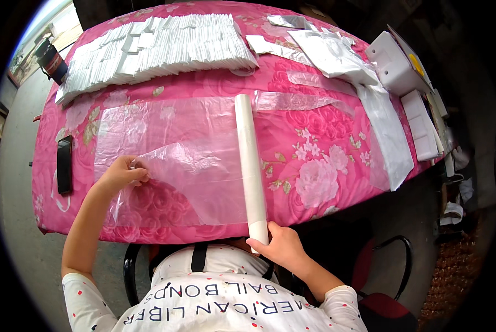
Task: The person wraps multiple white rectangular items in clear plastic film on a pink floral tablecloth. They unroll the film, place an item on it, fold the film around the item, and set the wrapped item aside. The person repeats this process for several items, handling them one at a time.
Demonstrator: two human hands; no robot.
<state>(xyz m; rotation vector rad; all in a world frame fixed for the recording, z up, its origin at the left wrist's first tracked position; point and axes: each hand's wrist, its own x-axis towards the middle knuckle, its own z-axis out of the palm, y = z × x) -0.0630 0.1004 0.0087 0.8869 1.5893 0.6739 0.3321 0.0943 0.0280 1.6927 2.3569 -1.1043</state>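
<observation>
A long white roll of clear plastic film (248, 155) lies across the table, running from near to far. From its left side a thin see-through sheet (203, 185) spreads over the pink cloth, its near part lifted and creased. My left hand (127, 172) pinches the loose left end of that sheet between thumb and fingers. At the near end of the roll, my right hand (278, 243) grips it, the thumb on its left side and the fingers on its right.
Rows of folded white packets (159, 47) cover the table's far left. A dark cup (49, 60) and a black phone (64, 165) sit at the left edge. White plastic bags (336, 52) lie far right beside white boxes (394, 61). A chair armrest (405, 260) stands right of me.
</observation>
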